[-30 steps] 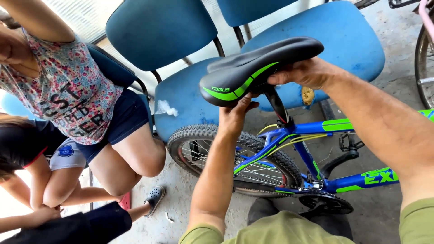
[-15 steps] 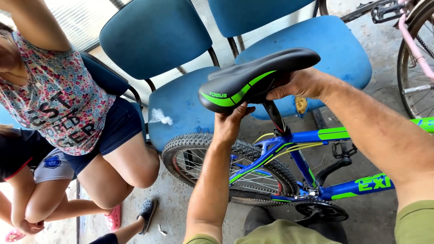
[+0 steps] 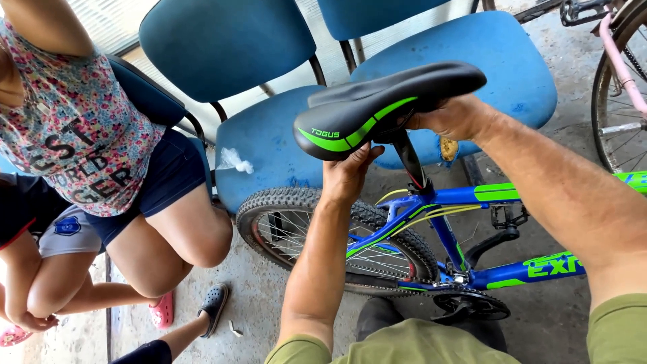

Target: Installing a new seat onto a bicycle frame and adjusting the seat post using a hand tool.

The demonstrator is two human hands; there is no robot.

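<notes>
since half a second ago little has shifted: both hands stay on the saddle (image 3: 377, 108), only the view has slid a touch. left hand (image 3: 347, 176) cups the saddle's nose from below, fingers curled loosely against its underside. right hand (image 3: 448, 118) is closed around the rear underside, by the post (image 3: 410, 160). saddle sits on the post, level, above the rear wheel (image 3: 296, 236) and blue frame (image 3: 445, 202). it looks seated; whether the clamp is tight cannot be told. behind the saddle stand blue chairs (image 3: 269, 141).
</notes>
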